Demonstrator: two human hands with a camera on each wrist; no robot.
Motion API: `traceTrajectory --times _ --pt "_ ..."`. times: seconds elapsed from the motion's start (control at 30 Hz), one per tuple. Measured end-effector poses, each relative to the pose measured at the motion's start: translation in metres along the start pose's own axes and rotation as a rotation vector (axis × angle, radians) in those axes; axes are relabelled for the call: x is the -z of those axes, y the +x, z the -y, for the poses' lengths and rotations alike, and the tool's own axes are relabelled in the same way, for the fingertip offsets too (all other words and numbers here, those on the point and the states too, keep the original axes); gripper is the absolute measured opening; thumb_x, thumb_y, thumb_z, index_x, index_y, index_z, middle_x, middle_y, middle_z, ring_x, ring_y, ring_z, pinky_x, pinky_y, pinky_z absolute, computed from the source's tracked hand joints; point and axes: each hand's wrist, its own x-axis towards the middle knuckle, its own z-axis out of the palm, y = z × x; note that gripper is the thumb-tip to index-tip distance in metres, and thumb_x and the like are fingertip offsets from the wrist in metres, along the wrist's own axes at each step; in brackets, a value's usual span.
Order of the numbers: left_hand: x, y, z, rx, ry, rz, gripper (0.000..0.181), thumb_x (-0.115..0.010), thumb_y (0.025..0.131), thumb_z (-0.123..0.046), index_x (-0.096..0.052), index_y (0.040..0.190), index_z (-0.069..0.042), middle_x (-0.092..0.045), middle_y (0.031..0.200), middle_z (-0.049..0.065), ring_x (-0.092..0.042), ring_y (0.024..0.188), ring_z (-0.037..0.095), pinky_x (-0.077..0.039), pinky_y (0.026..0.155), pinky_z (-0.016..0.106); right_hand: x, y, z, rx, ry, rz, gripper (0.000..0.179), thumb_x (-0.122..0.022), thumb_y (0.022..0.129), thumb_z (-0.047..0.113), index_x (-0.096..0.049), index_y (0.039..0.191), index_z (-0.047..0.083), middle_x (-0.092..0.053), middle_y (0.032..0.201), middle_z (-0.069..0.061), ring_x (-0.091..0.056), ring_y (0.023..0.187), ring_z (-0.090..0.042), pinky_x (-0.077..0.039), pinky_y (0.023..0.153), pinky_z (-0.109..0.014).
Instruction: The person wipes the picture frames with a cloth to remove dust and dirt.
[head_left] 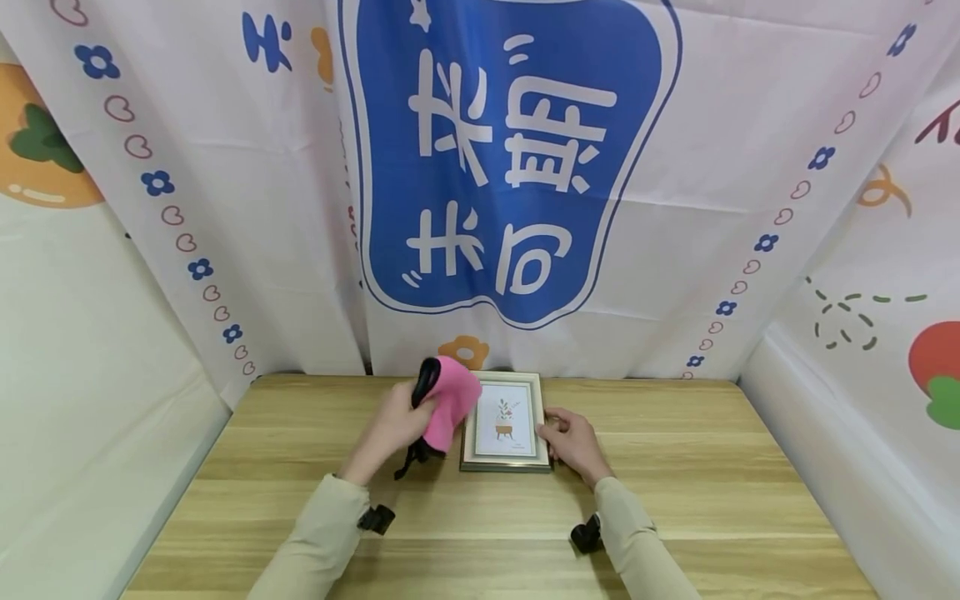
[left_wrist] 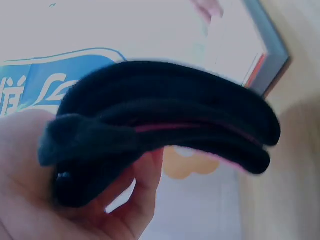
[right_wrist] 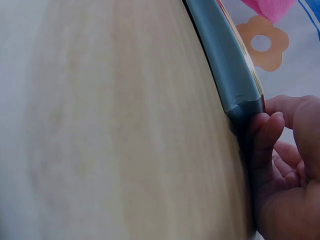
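Note:
A picture frame (head_left: 506,463) with a pale gold border and a potted-plant print is at the back middle of the table. My right hand (head_left: 576,443) grips its right edge, and in the right wrist view the thumb and fingers (right_wrist: 270,127) pinch the frame's corner (right_wrist: 235,85). Just left of the frame, my left hand (head_left: 395,422) holds a folded pink cloth (head_left: 452,400) with thick black edging and a dark dangling strap. That cloth overlaps the frame's left side in the head view. Its black edging (left_wrist: 165,85) fills the middle of the left wrist view.
The wooden table (head_left: 675,483) spreads around both hands. Behind it hangs a white printed curtain (head_left: 675,275) with a blue panel, close to the frame's far edge. White printed sheets (head_left: 97,333) flank the table on both sides.

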Motion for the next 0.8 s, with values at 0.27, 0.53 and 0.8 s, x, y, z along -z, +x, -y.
traceTrajectory --times 0.27,0.53,0.8 --pt "-0.02 0.029 -0.003 -0.026 0.244 -0.268 0.008 -0.065 0.093 -0.009 -0.061 0.087 -0.005 -0.066 0.067 0.009 -0.063 0.052 0.021 -0.048 0.045 0.035 -0.002 0.001 -0.003 0.002 0.008 0.013 0.051 -0.074 0.101 0.019 -0.061 0.147 0.003 -0.064 0.074 -0.004 -0.057 0.056 -0.014 -0.048 0.051 -0.029" --pt "-0.081 0.066 0.016 -0.112 0.321 -0.308 0.014 -0.076 0.092 -0.011 -0.069 0.093 0.001 -0.074 0.08 0.022 -0.073 0.067 0.037 -0.056 0.055 0.049 -0.003 0.003 -0.006 0.01 0.004 0.017 0.051 -0.075 0.1 0.018 -0.061 0.147 0.002 -0.064 0.073 -0.004 -0.057 0.055 -0.014 -0.048 0.05 -0.028" --pt "-0.11 0.082 0.01 -0.174 0.452 -0.242 0.024 -0.079 0.093 -0.019 -0.068 0.081 -0.001 -0.07 0.074 0.018 -0.071 0.065 0.034 -0.056 0.053 0.046 0.001 0.002 -0.004 0.011 0.009 0.007 0.052 -0.074 0.1 0.017 -0.06 0.148 0.001 -0.064 0.073 -0.003 -0.056 0.054 -0.012 -0.047 0.05 -0.027"
